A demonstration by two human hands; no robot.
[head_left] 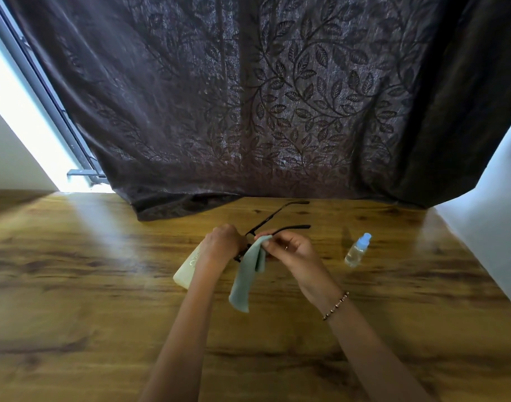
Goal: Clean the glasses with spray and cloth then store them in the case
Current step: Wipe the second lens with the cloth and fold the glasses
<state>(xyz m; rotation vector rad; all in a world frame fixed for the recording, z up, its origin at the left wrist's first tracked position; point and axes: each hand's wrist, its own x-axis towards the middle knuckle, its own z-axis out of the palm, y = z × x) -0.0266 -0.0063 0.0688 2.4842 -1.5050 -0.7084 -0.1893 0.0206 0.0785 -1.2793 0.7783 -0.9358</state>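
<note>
Dark-framed glasses (273,217) are held above the wooden table (88,271), their temples pointing away to the upper right. My left hand (223,245) grips the frame's left part, hiding that lens. My right hand (289,250) pinches a pale green cloth (245,281) against the frame's other side; the cloth hangs down toward me. A cream glasses case (186,271) lies on the table under my left wrist, partly hidden. A small clear spray bottle (357,250) with a light blue cap stands to the right of my hands.
A dark leaf-patterned curtain (263,111) hangs behind the table and drapes onto its far edge. A bright window strip (25,117) is at the left, a white wall (503,198) at the right. A bead bracelet is on my right wrist.
</note>
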